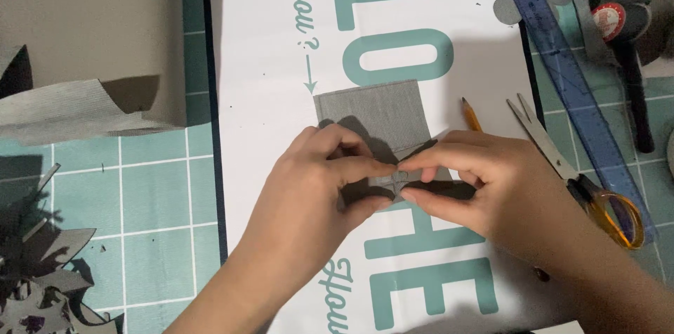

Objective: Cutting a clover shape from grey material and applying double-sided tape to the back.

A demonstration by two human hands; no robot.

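Grip: left hand [319, 179] and right hand [484, 183] meet fingertip to fingertip, thumbs and forefingers of both pressed together on one small folded piece of grey paper [397, 178], pinched from either side. The piece is held just above the sheet, near the lower edge of the grey paper square.

Beneath: grey ribbed paper square [372, 111], lying flat, its lower part hidden by the fingers. It rests on a white sheet with large teal lettering [267, 39], which covers the middle of the tabletop.

Right of the hands: yellow pencil [471, 114], tip just beside the right hand; scissors with orange handles [576, 176], blades apart, lying against the right wrist; blue transparent ruler [572, 88], running diagonally; a black-handled tool with a red round label [621, 39] among grey paper scraps.

Left: teal gridded cutting mat [151, 201]; a large grey paper sheet with a curled edge [77, 106]; cut grey paper shapes [42, 271] at the lower corner.
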